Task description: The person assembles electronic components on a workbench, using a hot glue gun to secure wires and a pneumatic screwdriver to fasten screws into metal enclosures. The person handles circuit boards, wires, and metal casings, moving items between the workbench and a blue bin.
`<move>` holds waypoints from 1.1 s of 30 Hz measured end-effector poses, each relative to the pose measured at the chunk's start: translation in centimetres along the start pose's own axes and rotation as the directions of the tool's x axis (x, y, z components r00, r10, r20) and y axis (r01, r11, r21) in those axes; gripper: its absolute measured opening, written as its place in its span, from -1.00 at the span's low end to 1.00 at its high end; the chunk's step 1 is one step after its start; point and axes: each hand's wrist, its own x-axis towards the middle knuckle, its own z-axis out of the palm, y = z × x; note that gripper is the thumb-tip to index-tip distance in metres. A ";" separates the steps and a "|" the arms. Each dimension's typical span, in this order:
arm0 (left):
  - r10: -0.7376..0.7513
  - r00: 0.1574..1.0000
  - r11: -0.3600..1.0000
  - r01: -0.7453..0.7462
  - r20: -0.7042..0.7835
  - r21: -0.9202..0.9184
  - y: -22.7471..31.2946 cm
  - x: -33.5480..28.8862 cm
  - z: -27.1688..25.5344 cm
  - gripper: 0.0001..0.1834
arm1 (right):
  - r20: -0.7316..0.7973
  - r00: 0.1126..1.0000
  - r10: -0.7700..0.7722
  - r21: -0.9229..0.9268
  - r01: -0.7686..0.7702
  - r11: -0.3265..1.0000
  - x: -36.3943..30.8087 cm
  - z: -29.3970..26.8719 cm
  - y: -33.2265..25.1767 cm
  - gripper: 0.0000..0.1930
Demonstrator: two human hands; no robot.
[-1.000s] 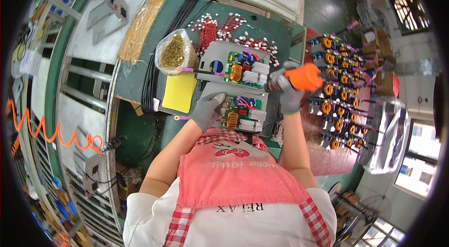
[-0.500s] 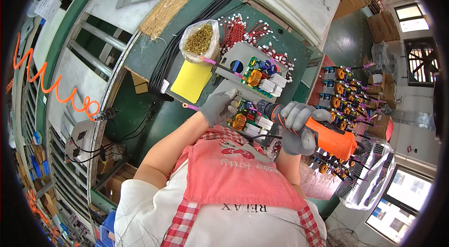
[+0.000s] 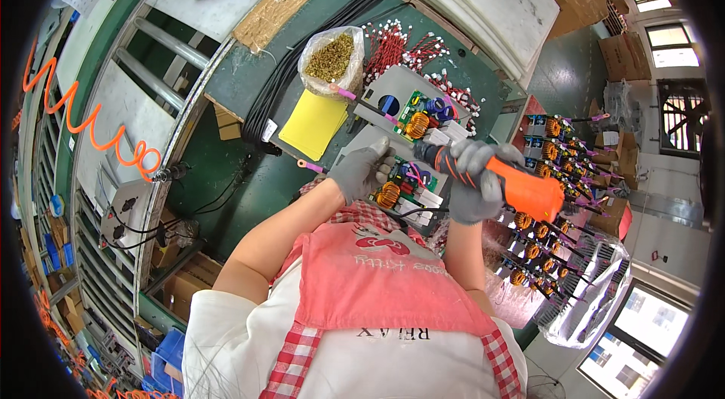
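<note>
My right hand (image 3: 479, 181), in a grey glove, is wrapped round an orange-and-black power screwdriver (image 3: 529, 192). The driver lies nearly level, its black nose pointing left between two green circuit boards. Below the nose is the near circuit board (image 3: 408, 186), with a copper-wound coil and white blocks. My gloved left hand (image 3: 362, 171) is at this board's left end, fingers bent and closed; what they pinch is hidden. Beyond lies the far circuit board (image 3: 430, 118) on a grey metal plate (image 3: 399, 85). A cable with a pink-sleeved ring terminal (image 3: 311, 166) sticks out beside my left hand.
Behind the yellow sheets (image 3: 311, 125) stands a bag of brass-coloured small parts (image 3: 331, 59). Red wire leads (image 3: 389, 47) and a black cable bundle (image 3: 294, 59) lie on the green table. Several finished-looking boards (image 3: 540, 225) are stacked at right; a roller conveyor (image 3: 162, 59) runs at left.
The screwdriver and my right hand have moved slightly away from me, its nose now nearer the far board. My left fingers have shifted a little at the near board. The whole view has shifted slightly.
</note>
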 end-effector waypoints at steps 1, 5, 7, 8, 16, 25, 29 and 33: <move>-0.010 1.000 0.999 0.010 -0.010 0.042 0.0 -0.1 0.4 -0.73 | -0.038 0.999 -0.006 -0.062 0.004 0.998 -0.1 -0.3 1.1 -0.56; 0.131 0.987 0.955 -0.099 -0.096 0.278 -0.2 -0.2 0.1 -0.75 | -0.115 0.992 0.052 -0.215 -0.076 0.974 -0.4 -2.1 4.4 -0.59; 0.221 0.966 0.930 -0.167 -0.134 0.327 0.0 -0.1 -1.1 -0.71 | -0.122 0.990 0.069 -0.257 -0.099 0.961 -0.4 -2.7 5.5 -0.62; 0.265 0.952 0.915 -0.199 -0.151 0.352 0.1 -0.2 -1.7 -0.69 | -0.139 0.987 0.085 -0.272 -0.120 0.955 -0.3 -2.9 5.8 -0.62; 0.296 0.945 0.939 -0.262 -0.138 0.224 0.5 -0.6 -4.0 -0.65 | -0.151 0.977 0.151 -0.250 -0.186 0.950 -0.3 -3.5 6.8 -0.64; 0.273 0.950 0.927 -0.219 -0.150 0.303 0.9 -0.9 -1.3 -0.75 | 0.083 0.905 0.417 -0.255 -0.385 0.887 0.4 -3.4 8.2 -0.67; 0.254 0.965 0.894 -0.211 -0.061 0.394 1.2 -1.2 -1.4 -0.78 | 0.050 0.911 0.410 -0.486 -0.336 0.807 0.1 -4.6 10.0 -0.68; 0.306 0.949 0.873 -0.249 -0.072 0.420 1.1 -1.6 -2.1 -0.80 | 0.059 0.885 0.461 -0.100 -0.454 0.885 2.0 -3.6 9.0 -0.70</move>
